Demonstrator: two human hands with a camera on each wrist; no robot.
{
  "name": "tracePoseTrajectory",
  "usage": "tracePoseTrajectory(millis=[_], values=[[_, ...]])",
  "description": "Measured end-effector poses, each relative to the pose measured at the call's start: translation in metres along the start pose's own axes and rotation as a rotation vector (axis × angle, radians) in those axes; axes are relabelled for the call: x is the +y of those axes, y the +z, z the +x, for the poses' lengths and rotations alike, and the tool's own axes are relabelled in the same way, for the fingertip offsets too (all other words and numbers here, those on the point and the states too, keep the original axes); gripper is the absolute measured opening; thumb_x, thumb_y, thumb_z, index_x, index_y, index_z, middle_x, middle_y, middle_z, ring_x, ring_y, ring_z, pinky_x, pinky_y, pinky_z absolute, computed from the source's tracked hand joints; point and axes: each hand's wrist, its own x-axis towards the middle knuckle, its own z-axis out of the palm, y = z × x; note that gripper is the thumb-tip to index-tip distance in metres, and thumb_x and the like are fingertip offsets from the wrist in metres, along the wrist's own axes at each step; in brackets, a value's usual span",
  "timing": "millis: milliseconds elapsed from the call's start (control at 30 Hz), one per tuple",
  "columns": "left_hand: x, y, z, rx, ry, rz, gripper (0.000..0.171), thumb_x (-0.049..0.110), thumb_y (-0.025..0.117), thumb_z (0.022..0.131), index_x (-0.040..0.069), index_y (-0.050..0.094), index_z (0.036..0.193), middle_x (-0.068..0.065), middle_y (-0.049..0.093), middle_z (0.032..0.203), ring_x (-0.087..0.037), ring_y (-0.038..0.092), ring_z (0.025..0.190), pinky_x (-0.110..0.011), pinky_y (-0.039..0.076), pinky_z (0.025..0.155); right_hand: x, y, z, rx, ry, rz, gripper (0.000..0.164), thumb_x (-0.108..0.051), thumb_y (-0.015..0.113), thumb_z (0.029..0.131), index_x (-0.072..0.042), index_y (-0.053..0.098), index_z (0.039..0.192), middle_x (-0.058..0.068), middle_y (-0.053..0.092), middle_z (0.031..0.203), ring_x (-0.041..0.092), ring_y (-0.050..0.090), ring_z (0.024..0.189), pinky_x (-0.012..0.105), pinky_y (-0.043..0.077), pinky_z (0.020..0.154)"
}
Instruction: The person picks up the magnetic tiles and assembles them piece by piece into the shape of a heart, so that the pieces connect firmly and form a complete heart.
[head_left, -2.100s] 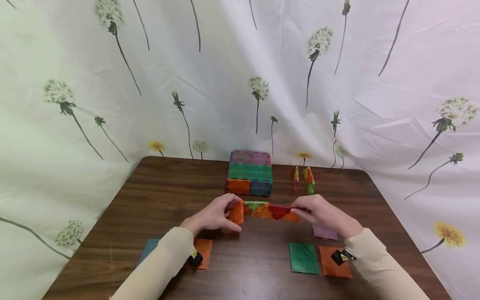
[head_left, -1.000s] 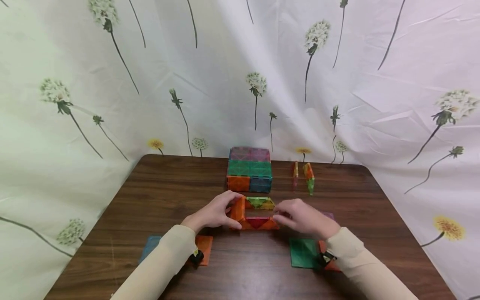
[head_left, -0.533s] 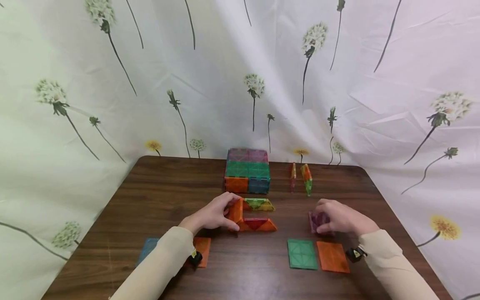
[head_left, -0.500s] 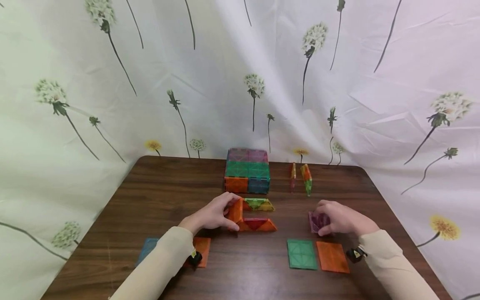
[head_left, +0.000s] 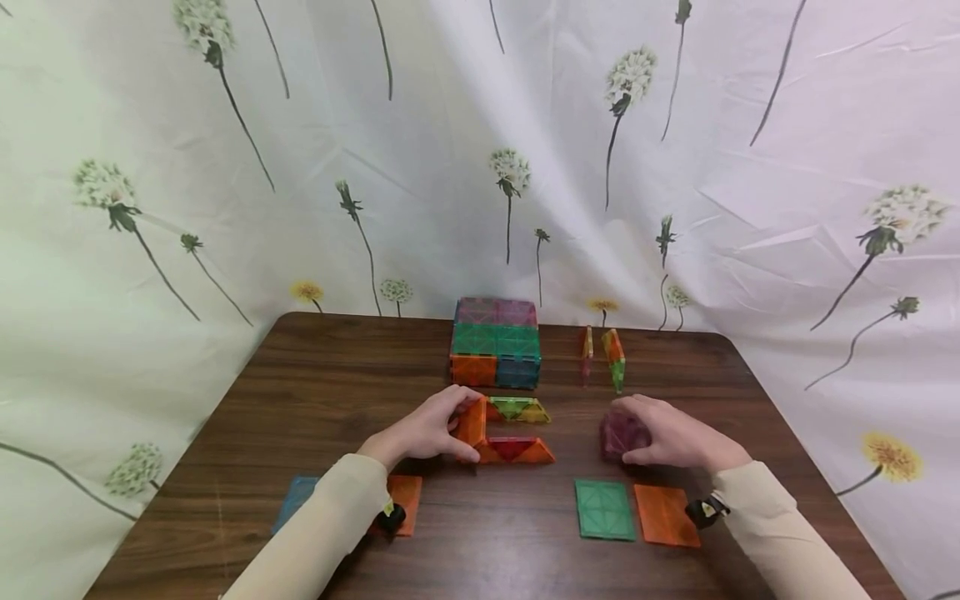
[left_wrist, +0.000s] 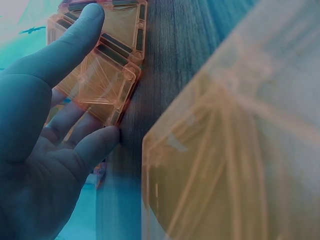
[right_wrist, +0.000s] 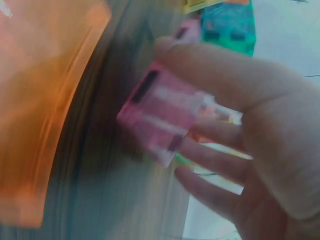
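Note:
My left hand point(head_left: 427, 429) holds an upright orange magnetic square tile point(head_left: 471, 422) between thumb and fingers. To the right of that tile run two low strips of triangle tiles: a green and yellow strip point(head_left: 516, 408) behind and a red and orange strip point(head_left: 514, 450) in front. The left wrist view shows the thumb lying over the orange tile edges. My right hand point(head_left: 675, 433) grips a purple square tile point(head_left: 619, 437), raised on edge and apart from the strips. In the right wrist view this tile point(right_wrist: 160, 112) looks pink and blurred, pinched by thumb and fingers.
A box of joined tiles point(head_left: 497, 340) stands at the back middle. Right of it, two narrow tile pieces point(head_left: 615, 360) stand on edge. Green point(head_left: 605, 509) and orange point(head_left: 666, 515) squares lie flat at front right; blue point(head_left: 295, 500) and orange point(head_left: 408, 502) squares lie under the left forearm.
My right hand has left the triangle strips, reached right to the purple tile, and now carries it slightly left, on edge. The front strip came nearer, apart from the back one. My left hand stays put.

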Motion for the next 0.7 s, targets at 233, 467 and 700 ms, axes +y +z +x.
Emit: tracePoseTrajectory(millis=[233, 467, 700], values=[[0.002, 0.000, -0.001, 0.002, -0.010, -0.004, 0.082, 0.029, 0.095, 0.080, 0.010, 0.052, 0.147, -0.006, 0.053, 0.135, -0.023, 0.054, 0.124, -0.046, 0.053, 0.103, -0.016, 0.010, 0.020, 0.082, -0.114, 0.207, 0.078, -0.029, 0.087, 0.088, -0.003, 0.048, 0.151, 0.005, 0.062, 0.141, 0.024, 0.064, 0.126, 0.051, 0.053, 0.103], [0.003, 0.000, -0.002, 0.000, -0.013, -0.012, 0.082, 0.028, 0.095, 0.080, 0.010, 0.052, 0.147, -0.005, 0.054, 0.134, -0.022, 0.054, 0.124, -0.047, 0.053, 0.104, -0.031, 0.027, 0.042, 0.059, -0.187, 0.267, 0.082, -0.034, 0.084, 0.091, -0.004, 0.043, 0.155, 0.005, 0.058, 0.146, 0.021, 0.061, 0.131, 0.047, 0.051, 0.108], [0.003, 0.000, -0.003, 0.003, -0.009, -0.017, 0.082, 0.027, 0.095, 0.079, 0.010, 0.052, 0.146, -0.005, 0.054, 0.134, -0.022, 0.054, 0.124, -0.046, 0.053, 0.104, -0.047, 0.037, 0.060, 0.081, -0.236, 0.283, 0.081, -0.031, 0.084, 0.091, -0.002, 0.043, 0.155, 0.003, 0.057, 0.144, 0.021, 0.059, 0.132, 0.047, 0.050, 0.110]])
